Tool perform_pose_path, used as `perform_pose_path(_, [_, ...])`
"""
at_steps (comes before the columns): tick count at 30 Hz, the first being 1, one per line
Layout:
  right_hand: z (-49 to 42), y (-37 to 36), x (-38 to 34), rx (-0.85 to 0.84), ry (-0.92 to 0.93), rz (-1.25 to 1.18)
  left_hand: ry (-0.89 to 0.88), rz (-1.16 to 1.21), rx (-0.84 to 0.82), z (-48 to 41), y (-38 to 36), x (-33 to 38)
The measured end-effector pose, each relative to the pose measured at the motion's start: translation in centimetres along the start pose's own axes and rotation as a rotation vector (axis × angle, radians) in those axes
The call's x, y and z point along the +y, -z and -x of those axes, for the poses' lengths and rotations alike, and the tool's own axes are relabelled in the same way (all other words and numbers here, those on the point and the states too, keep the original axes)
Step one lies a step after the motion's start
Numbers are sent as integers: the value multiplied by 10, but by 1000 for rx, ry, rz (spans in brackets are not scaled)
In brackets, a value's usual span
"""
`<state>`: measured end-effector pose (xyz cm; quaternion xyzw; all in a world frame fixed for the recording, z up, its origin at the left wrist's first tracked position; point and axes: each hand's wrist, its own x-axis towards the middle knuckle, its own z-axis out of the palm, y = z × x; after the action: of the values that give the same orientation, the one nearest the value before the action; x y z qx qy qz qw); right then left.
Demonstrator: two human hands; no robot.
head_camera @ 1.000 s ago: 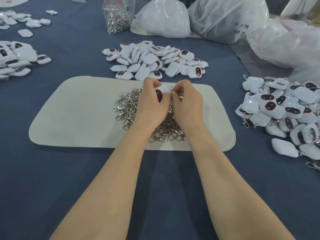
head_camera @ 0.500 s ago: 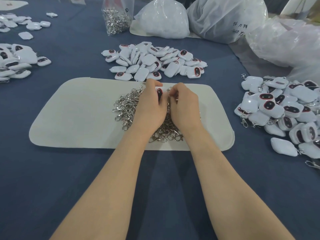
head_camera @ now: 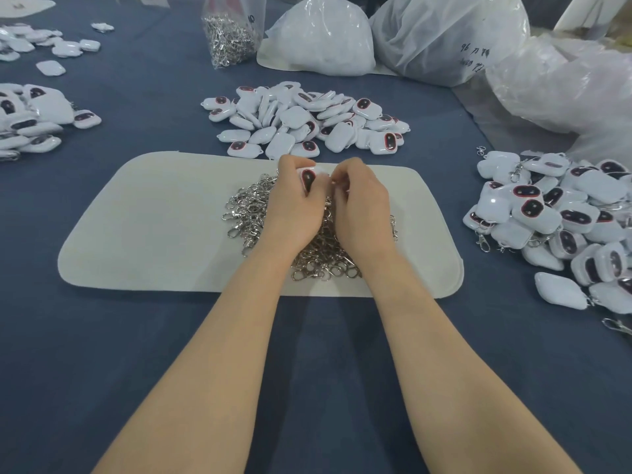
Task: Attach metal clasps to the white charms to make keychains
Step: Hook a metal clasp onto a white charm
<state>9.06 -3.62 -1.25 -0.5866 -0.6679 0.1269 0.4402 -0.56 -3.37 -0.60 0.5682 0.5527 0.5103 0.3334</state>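
Note:
My left hand (head_camera: 294,206) grips a white charm (head_camera: 308,177) with a dark oval face, held upright above a heap of metal clasps (head_camera: 249,213) on a cream mat (head_camera: 154,227). My right hand (head_camera: 362,206) sits close beside it, fingertips curled and pinching at the charm's right edge; what it pinches is hidden by the fingers. A pile of loose white charms (head_camera: 307,121) lies just beyond the mat. Finished charms with clasps (head_camera: 561,213) are heaped at the right.
A clear bag of clasps (head_camera: 229,35) and large plastic bags (head_camera: 444,35) stand at the back of the blue table (head_camera: 102,354). More white charms (head_camera: 30,121) lie at the far left.
Both hands stayed over the clasp heap. The charm turned in my left hand, so its dark face shows more, and my right fingertips closed in on its edge.

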Motion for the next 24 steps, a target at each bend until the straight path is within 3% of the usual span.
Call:
perform_pose_path(6, [-2,-1,-2,38,-95,-210,375,574,-9,-6,3,5])
perform_pose_path(13, [-3,1,-3,46,-105,-304,590,1032,-123,-5,14,12])
perform_pose_path(19, [-3,4,-6,145,-94,-349,651,1107,-171,-3,16,17])
perform_pose_path(24, [-2,6,-5,191,-114,-318,515,832,-86,-2,12,17])
